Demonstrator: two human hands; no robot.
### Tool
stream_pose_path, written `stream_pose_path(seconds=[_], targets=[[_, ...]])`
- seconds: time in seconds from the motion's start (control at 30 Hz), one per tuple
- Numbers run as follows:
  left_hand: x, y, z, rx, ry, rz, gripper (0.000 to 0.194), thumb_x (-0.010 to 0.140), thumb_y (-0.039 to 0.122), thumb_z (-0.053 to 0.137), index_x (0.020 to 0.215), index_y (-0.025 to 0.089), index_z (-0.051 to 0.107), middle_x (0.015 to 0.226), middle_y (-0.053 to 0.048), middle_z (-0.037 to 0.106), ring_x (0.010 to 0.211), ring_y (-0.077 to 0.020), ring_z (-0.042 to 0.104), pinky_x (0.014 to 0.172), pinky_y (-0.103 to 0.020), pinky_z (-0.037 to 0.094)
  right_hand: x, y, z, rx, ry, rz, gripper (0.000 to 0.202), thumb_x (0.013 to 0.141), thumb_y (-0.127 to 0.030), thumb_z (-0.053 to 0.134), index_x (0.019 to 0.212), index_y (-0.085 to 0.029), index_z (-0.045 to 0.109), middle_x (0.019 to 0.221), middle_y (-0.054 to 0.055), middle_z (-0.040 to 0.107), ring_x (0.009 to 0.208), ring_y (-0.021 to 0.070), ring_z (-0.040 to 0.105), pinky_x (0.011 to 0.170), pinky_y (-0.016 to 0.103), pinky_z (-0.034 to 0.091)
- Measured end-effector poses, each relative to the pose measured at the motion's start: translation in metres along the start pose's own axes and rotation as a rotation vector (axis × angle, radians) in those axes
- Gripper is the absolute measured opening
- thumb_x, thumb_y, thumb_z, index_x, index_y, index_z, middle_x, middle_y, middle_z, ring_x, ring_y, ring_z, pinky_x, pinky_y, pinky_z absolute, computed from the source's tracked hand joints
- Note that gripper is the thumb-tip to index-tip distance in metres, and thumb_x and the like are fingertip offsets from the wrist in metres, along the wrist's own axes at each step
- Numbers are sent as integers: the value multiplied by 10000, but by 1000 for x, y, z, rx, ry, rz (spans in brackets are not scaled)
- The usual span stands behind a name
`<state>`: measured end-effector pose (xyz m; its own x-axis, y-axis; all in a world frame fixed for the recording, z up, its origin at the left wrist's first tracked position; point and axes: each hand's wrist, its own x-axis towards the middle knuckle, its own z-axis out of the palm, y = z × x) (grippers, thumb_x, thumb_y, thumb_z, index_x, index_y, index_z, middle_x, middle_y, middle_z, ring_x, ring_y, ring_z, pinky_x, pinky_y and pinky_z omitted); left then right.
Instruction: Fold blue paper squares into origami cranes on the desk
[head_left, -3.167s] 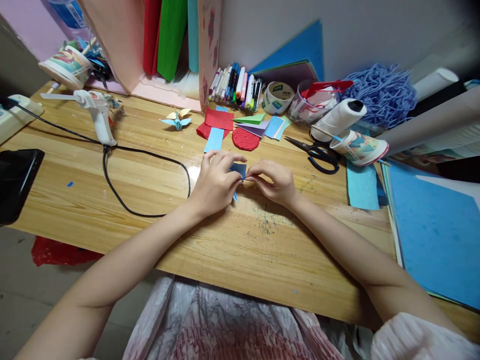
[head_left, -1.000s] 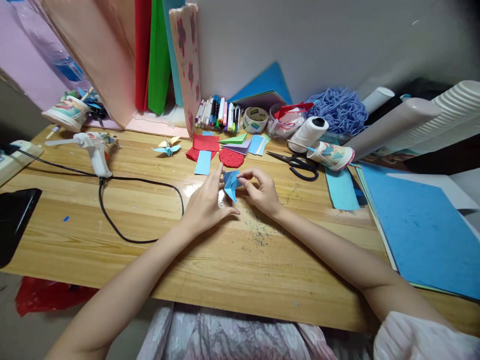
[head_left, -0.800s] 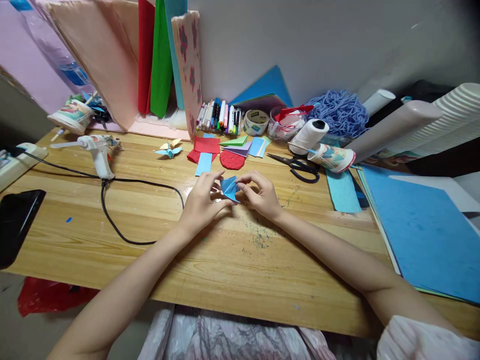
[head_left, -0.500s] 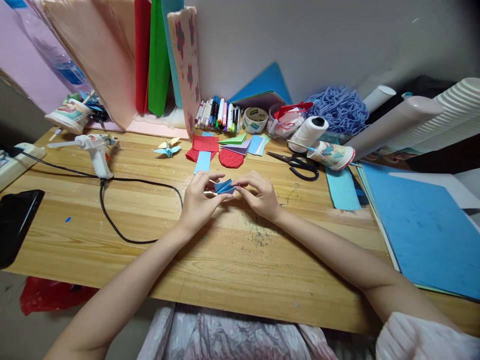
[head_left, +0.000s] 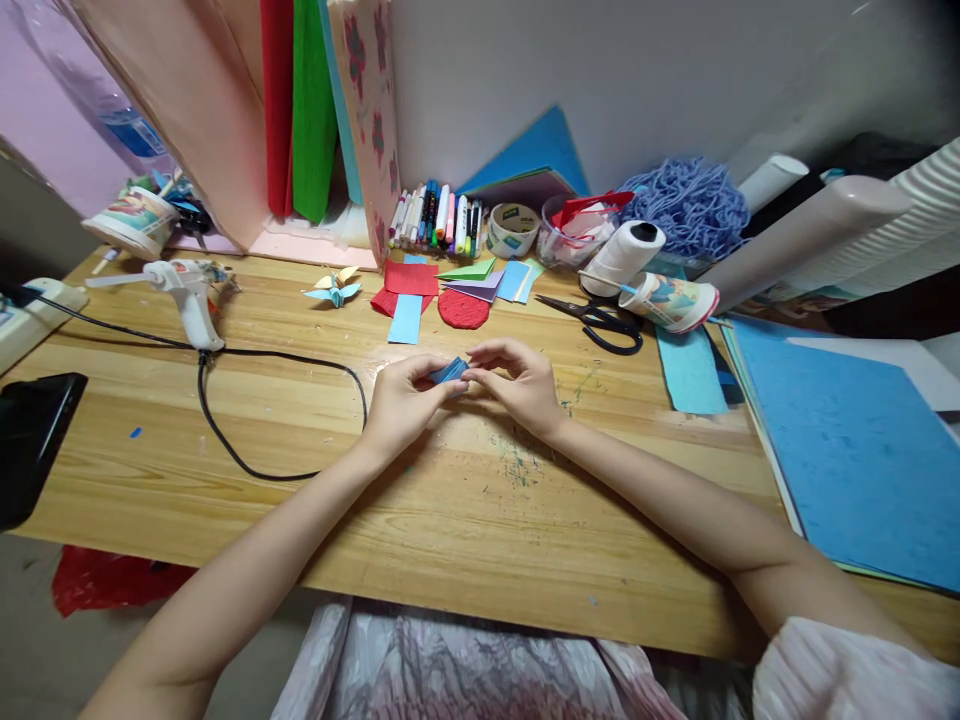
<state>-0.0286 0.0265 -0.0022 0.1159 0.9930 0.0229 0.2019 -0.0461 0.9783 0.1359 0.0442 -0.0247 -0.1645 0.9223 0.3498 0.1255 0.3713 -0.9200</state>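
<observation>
A small piece of folded blue paper is held above the middle of the wooden table. My left hand grips it from the left, thumb along the near side and fingers behind. From the right, my right hand pinches its edge between thumb and fingertips. Part of the paper is hidden by my fingers. Beyond my hands lie red paper with a light blue strip, a red round piece, and folded green and purple paper. Two small folded paper cranes sit to the left.
A glue gun with its black cord stands at left, near a black phone-like object. Black-handled scissors, a white thread spool and a paper cup are at right. Blue sheets cover the right side.
The folded blue paper looks more closed and narrower than before, pressed between my fingers. My hands have stayed in nearly the same spot; the view has shifted slightly.
</observation>
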Motion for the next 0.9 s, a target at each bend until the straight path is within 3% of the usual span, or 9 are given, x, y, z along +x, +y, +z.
stream_pose_path(seconds=[0.17,0.33,0.53,0.67,0.77,0.9], targets=[[-2,0,2,59,-80,11,193,750,310,643,823,144,709,791,-22,701,739,-149,596,688,-241,442,3,-1,-2,-1,-9,-44,51,715,-236,716,708,-191,693,710,16,670,668,132,602,636,281,484],[-2,2,5,68,-117,0,173,785,261,586,709,128,667,672,3,627,659,-119,530,628,-220,393,7,-3,-4,-10,-77,-72,27,736,-223,703,730,-206,683,745,12,617,720,131,563,649,278,459],[1,-2,4,-103,-108,-56,217,798,309,573,747,115,652,713,-28,637,686,-136,550,680,-253,424,6,2,-1,88,-178,65,134,807,-318,631,870,-201,613,864,14,550,761,118,555,632,250,469],[3,-8,3,-157,-152,-98,248,799,354,566,747,118,622,716,-28,612,683,-136,538,669,-254,428,5,4,0,58,-165,15,132,792,-318,652,813,-191,627,837,20,556,776,130,555,645,260,469],[2,-12,5,-103,-178,-70,250,835,356,517,760,131,597,718,-18,582,673,-128,517,641,-237,412,6,4,-1,-23,-136,-46,118,785,-305,662,767,-191,638,780,17,567,749,135,545,642,269,451],[-2,-10,7,77,-97,-20,235,869,332,471,752,154,569,663,11,513,623,-117,453,581,-220,357,6,2,-2,-100,-133,-78,84,802,-281,645,823,-200,641,806,20,571,729,131,536,635,270,447]])
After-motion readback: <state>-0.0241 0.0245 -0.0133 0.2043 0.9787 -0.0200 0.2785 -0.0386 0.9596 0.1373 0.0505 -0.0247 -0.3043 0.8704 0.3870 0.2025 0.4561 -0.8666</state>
